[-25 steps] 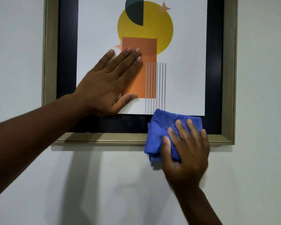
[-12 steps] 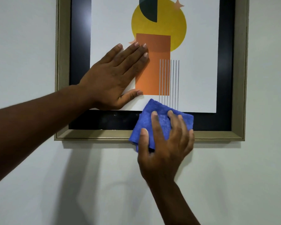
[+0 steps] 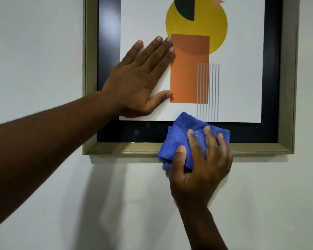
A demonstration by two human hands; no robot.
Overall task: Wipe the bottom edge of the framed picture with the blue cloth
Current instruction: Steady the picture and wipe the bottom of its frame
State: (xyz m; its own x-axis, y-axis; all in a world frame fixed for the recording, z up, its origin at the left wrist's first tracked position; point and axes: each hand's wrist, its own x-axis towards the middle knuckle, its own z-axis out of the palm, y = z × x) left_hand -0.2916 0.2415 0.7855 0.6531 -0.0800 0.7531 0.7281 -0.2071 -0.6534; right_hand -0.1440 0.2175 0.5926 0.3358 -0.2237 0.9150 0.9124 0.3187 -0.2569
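A framed picture hangs on a pale wall, with a dull gold frame (image 3: 116, 147), a black mat and a print of a yellow circle and an orange rectangle. My left hand (image 3: 139, 80) lies flat and spread on the glass at the lower left of the print. The blue cloth (image 3: 177, 139) is folded over the frame's bottom edge, a little right of its middle. My right hand (image 3: 201, 165) presses it there, thumb below the frame and fingers on the cloth over the black mat.
Bare pale wall (image 3: 34, 51) surrounds the frame on the left, right and below. Shadows of my arms fall on the wall under the frame. The top of the picture is cut off by the view.
My right hand slid the blue cloth leftward along the bottom edge, from near the right corner toward the middle. My left hand stayed flat on the glass. The view shifted left.
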